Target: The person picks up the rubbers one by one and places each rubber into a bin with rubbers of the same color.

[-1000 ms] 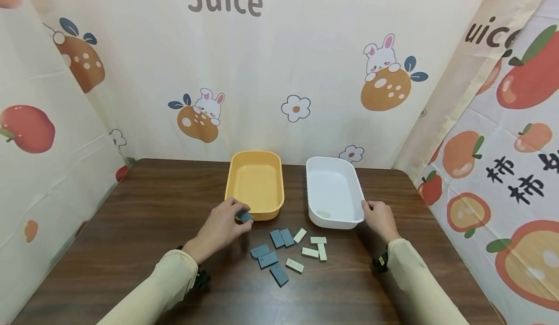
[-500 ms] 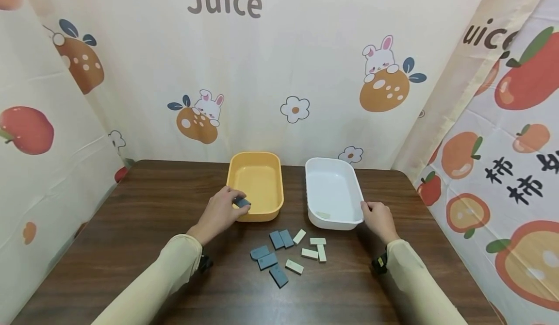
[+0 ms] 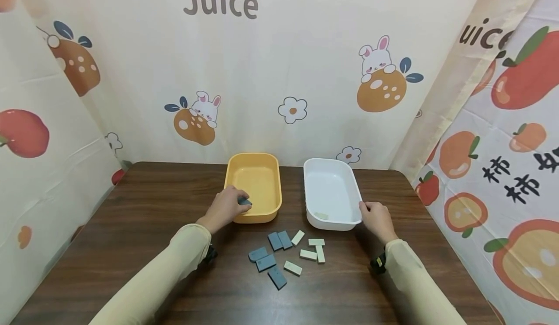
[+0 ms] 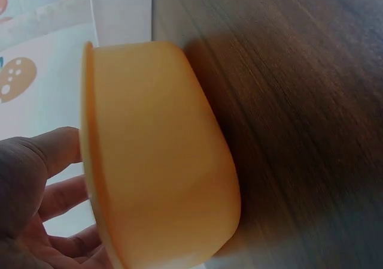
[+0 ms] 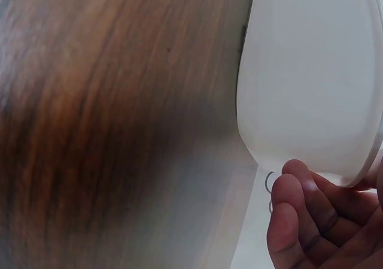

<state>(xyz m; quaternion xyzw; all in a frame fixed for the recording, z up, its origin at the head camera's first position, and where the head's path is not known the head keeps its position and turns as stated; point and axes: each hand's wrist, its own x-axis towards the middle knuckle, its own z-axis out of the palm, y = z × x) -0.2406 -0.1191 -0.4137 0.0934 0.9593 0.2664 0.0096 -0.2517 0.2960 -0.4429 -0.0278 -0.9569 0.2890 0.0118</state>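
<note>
My left hand (image 3: 223, 208) pinches a small blue-grey rectangular block (image 3: 245, 201) over the front left rim of the yellow tray (image 3: 263, 182). In the left wrist view the yellow tray's side wall (image 4: 155, 149) hides the block and the fingertips. My right hand (image 3: 376, 220) grips the right rim of the white tray (image 3: 332, 186), near its front corner. From the right wrist view, fingers (image 5: 287, 191) curl beneath that tray's rim. A pale cream piece (image 3: 321, 216) lies inside the white tray at the front.
In front of the trays lie several blue-grey blocks (image 3: 266, 262), one pair overlapping. Beside them, to the right, are several cream blocks (image 3: 292, 268). All rest on the dark wooden table (image 3: 166, 194). A printed curtain (image 3: 253, 73) stands behind the table's back edge.
My left hand has moved up and forward with the blue-grey block, from the yellow tray's front corner to over its rim. The right hand stays on the white tray.
</note>
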